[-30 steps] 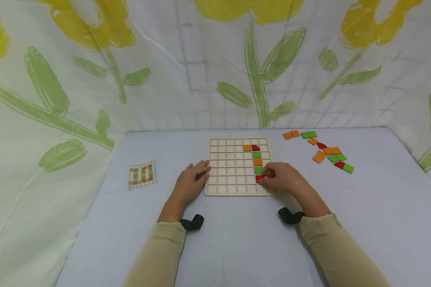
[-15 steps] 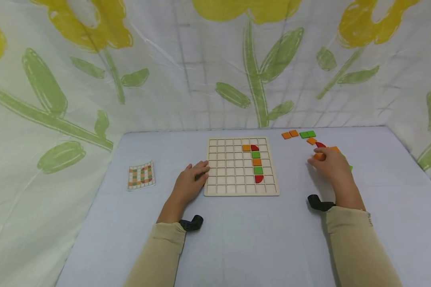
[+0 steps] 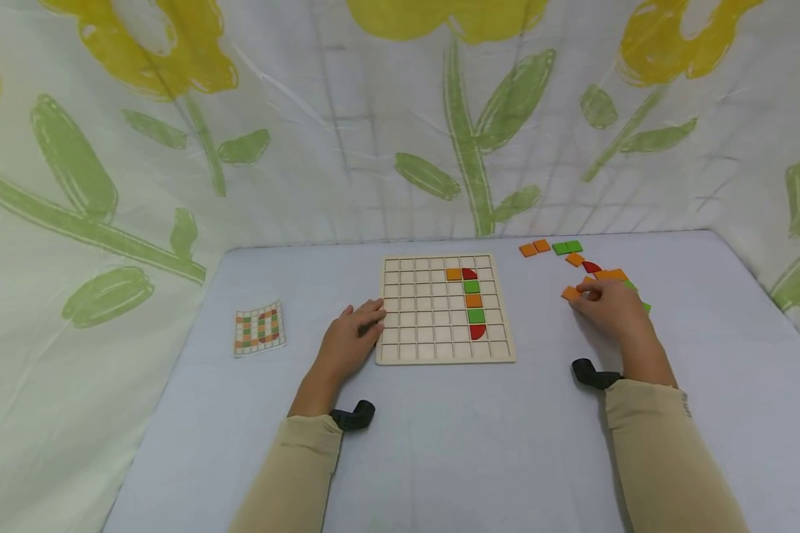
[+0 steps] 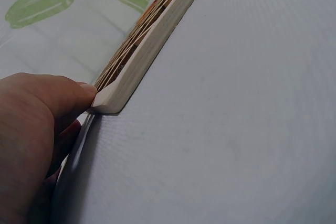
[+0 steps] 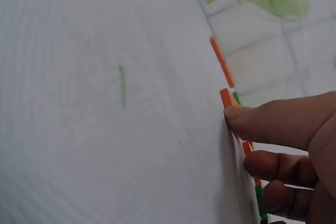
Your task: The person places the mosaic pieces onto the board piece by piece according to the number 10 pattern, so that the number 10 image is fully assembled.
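A pale wooden grid board (image 3: 425, 346) lies mid-table, with orange, green and red tiles in its right part: an orange square (image 3: 454, 275) beside a red quarter-round tile (image 3: 470, 274), and a column below ending in another red quarter-round tile (image 3: 478, 332). My left hand (image 3: 349, 337) rests against the board's left edge; in the left wrist view its thumb (image 4: 73, 95) touches the edge near a corner. To the right, my right hand (image 3: 615, 305) pinches an orange square tile (image 3: 570, 294) between thumb and fingers, low over the table. The thumb (image 5: 244, 119) covers part of that tile.
Loose tiles lie at the back right: orange squares (image 3: 535, 248), green squares (image 3: 567, 247), a red quarter-round (image 3: 591, 266) and others partly behind the right hand. A small printed pattern card (image 3: 259, 328) lies at the left. Behind the table hangs a flowered cloth (image 3: 307, 148).
My right hand has left the red quarter-round tile in the board and moved right to the loose tiles. An orange tile has shifted left with its fingers. The left hand stays at the board.
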Motion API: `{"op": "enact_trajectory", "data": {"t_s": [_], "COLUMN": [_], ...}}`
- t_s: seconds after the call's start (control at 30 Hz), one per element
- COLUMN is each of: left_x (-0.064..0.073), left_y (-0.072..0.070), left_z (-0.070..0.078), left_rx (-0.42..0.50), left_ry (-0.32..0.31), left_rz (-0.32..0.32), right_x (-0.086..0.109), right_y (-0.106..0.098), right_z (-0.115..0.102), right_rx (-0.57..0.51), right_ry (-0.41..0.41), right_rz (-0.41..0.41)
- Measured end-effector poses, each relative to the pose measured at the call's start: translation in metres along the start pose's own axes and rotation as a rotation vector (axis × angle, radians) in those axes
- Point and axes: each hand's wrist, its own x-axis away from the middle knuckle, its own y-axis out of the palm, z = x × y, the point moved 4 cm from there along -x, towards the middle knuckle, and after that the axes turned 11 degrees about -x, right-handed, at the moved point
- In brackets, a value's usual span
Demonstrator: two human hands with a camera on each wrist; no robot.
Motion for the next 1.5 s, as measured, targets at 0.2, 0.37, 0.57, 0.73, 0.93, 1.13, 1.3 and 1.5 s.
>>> {"op": "enact_trajectory", "data": {"t_s": [0.2, 0.37, 0.57, 0.73, 0.93, 1.13, 1.3, 1.5], "left_x": [0.001, 0.001, 0.001, 0.001, 0.001, 0.001, 0.000, 0.000], "left_y": [0.000, -0.002, -0.002, -0.001, -0.002, -0.003, -0.002, -0.002], "left_z": [0.000, 0.001, 0.001, 0.001, 0.002, 0.001, 0.001, 0.001], "left_rx": [-0.004, 0.003, 0.015, 0.008, 0.004, 0.002, 0.018, -0.002], "left_ry": [0.005, 0.006, 0.010, 0.012, 0.011, 0.005, 0.017, 0.007], "left_rz": [0.002, -0.001, -0.002, 0.000, 0.002, 0.005, 0.006, 0.000], "right_x": [0.000, -0.001, -0.002, -0.001, 0.007, 0.024, 0.036, 0.039], "right_y": [0.010, 0.015, 0.018, 0.017, 0.023, 0.064, 0.097, 0.108], "right_z": [-0.012, -0.018, -0.019, -0.021, -0.052, -0.108, -0.130, -0.135], "right_rx": [0.005, 0.001, 0.004, 0.005, -0.001, -0.053, -0.066, -0.005], "right_ry": [-0.018, -0.029, -0.037, -0.049, -0.104, -0.254, -0.263, -0.254], "right_rz": [-0.089, -0.093, -0.092, -0.095, -0.111, -0.253, -0.385, -0.353]}}
